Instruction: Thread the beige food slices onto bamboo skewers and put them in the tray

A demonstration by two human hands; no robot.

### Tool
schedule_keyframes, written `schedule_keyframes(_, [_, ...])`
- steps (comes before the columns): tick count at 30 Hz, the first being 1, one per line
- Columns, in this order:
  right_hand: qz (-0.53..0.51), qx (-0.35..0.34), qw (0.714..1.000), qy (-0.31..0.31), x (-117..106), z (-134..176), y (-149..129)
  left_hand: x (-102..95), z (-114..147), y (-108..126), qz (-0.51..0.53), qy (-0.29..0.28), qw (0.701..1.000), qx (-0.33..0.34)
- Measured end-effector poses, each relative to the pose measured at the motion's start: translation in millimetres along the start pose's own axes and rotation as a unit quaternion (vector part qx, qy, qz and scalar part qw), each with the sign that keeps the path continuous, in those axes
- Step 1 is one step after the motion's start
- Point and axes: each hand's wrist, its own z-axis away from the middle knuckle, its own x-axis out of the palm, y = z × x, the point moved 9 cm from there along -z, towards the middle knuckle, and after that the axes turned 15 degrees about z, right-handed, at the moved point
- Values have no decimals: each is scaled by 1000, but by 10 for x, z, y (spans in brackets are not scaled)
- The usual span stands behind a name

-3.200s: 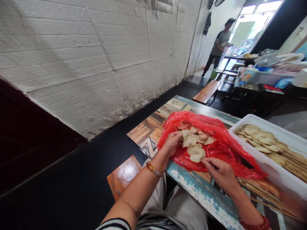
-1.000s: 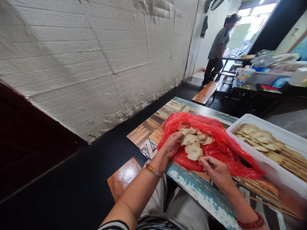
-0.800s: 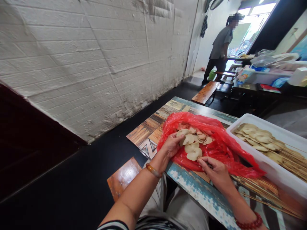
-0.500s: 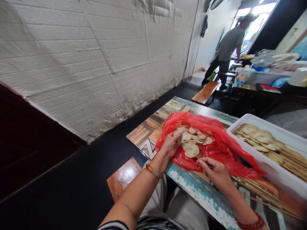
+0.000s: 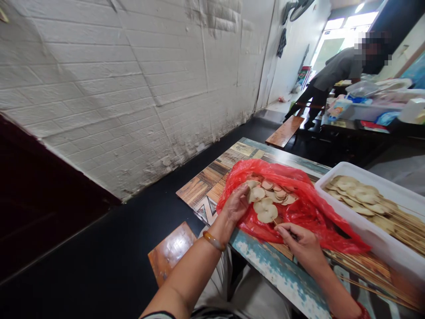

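Observation:
My right hand (image 5: 300,241) pinches a thin wooden skewer (image 5: 275,222) near its tip. Overlapping pale, round, flat slices (image 5: 266,211) sit on the skewer's end, in a flower-like shape. My left hand (image 5: 236,204) is curled around a few more pale slices (image 5: 256,193), its fingertips partly hidden behind them. Both hands are over an open red plastic bag (image 5: 308,221), in which a heap of loose slices (image 5: 279,193) lies. What kind of food the slices are, I cannot tell.
At right, a white plastic tub (image 5: 327,197) holds skewered slices (image 5: 355,190). Loose skewers (image 5: 375,270) lie on the patterned table (image 5: 212,184). A stool (image 5: 174,250) stands at left, a bench (image 5: 284,131) beyond. A person (image 5: 338,71) bends over a cluttered table farther back.
Both hands keep nearly the same position over the bag, the skewered slices still at the skewer's end. In the background, the person has leaned farther over to the right.

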Motion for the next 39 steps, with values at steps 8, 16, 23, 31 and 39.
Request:
schedule_keyframes(8, [-34, 30, 999, -25, 69, 19, 34, -32, 20, 4, -2, 10, 1000, 1])
schedule_keyframes(16, [12, -12, 1000, 7, 24, 18, -51, 64, 56, -13, 16, -8, 1000, -13])
schedule_keyframes(23, [80, -80, 992, 46, 19, 63, -98, -99, 8, 18, -4, 73, 996, 54])
schedule_keyframes(31, [56, -24, 998, 35, 9, 27, -25, 3, 26, -68, 53, 15, 998, -19])
schedule_keyframes(39, [34, 12, 999, 18, -4, 20, 36, 98, 37, -43, 31, -45, 998, 0])
